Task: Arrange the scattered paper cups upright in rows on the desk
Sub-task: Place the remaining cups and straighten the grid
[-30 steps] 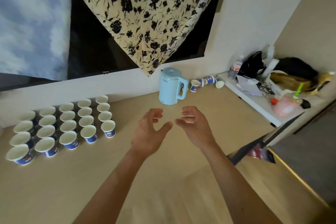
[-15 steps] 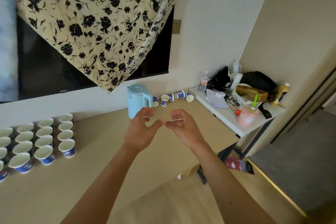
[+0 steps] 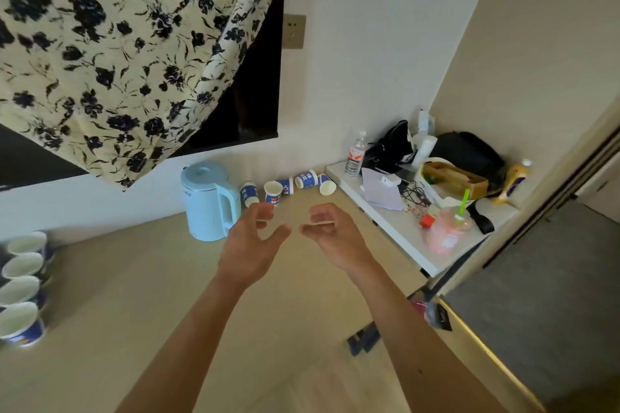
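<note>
Presently, the work stands largely done but not closed. Well to the left of the pale blue kettle [image 3: 209, 201], at the frame's edge, the arranged cups [image 3: 23, 278] stand upright, mouths up, in a close column on the desk [image 3: 134, 295]. Only the end of that block is in view, so its full count cannot be given. Outstanding: the scattered cups [image 3: 306, 179] sit in a loose string just right of the kettle, along the wall, running toward the white side table [image 3: 402, 231]. Four are plain and a fifth is likely. Most lie on their sides, and whether the one showing its mouth [image 3: 272, 193] stands true cannot be told. The left hand [image 3: 250, 241] hovers in front of the kettle's handle side and the right hand [image 3: 335, 235] further to the kettle's right. Both have fingers loosely curled and thumbs spread, and both are empty, touching neither cup nor desk. Judgement: the current step is the reach for these last cups. What remains is to collect them, carry them left past the kettle and set them upright to extend the rows.
</note>
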Available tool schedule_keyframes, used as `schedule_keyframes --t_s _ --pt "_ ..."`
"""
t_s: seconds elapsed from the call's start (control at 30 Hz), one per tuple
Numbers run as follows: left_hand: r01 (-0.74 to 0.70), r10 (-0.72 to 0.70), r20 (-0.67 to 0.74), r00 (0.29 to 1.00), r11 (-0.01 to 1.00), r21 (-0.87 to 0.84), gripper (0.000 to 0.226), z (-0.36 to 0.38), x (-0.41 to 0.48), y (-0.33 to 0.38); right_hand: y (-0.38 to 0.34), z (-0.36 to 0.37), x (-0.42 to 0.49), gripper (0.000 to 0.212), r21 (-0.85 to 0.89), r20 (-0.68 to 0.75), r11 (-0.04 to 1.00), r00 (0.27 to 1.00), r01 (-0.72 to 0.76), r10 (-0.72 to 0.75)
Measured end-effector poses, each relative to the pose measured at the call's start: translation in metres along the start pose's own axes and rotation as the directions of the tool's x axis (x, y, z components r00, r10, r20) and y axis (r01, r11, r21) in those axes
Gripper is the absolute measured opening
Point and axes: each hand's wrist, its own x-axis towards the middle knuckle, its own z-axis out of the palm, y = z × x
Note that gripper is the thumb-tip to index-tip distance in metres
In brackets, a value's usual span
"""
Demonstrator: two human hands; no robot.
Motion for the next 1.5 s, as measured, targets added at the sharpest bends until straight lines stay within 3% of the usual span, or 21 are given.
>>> schedule_keyframes --t_s 0.3,0.5,0.8,1.03,1.13,1.27,1.4,1.5 --pt "0.128 -0.128 -0.005 0.992 0.992 0.003 0.04 0.042 0.064 -0.016 0.032 -0.018 0.089 0.033 -0.026 0.038 0.995 0.995 -0.092 0.093" --pt "0.232 -0.231 -0.064 0.971 0.973 0.0 0.043 0.076 0.098 -0.03 0.059 -0.01 0.164 0.032 -0.079 0.159 0.991 0.981 -0.104 0.116" --pt "0.423 -0.4 -0.286 0.871 0.906 0.021 0.041 0.12 0.158 -0.042 0.097 0.02 0.295 0.034 -0.203 0.419 0.979 0.905 0.019 0.07" --pt "0.527 -0.491 -0.367 0.79 0.85 -0.003 0.043 0.147 0.181 -0.054 0.123 0.056 0.381 0.055 -0.312 0.462 0.938 0.887 0.151 0.011" --pt "0.559 -0.521 -0.383 0.763 0.829 -0.015 0.043 0.159 0.176 -0.06 0.14 0.081 0.411 0.061 -0.378 0.442 0.887 0.894 0.264 -0.078" --pt "0.597 -0.551 -0.373 0.747 0.802 0.01 0.042 0.173 0.155 -0.066 0.166 0.11 0.441 0.075 -0.547 0.458 0.719 0.872 0.428 -0.171" --pt "0.632 -0.575 -0.362 0.734 0.773 0.052 0.042 0.179 0.139 -0.07 0.184 0.128 0.459 0.09 -0.629 0.528 0.578 0.832 0.519 -0.172" --pt "0.651 -0.589 -0.375 0.716 0.757 0.054 0.042 0.179 0.135 -0.073 0.193 0.136 0.468 0.096 -0.621 0.574 0.565 0.806 0.544 -0.146"
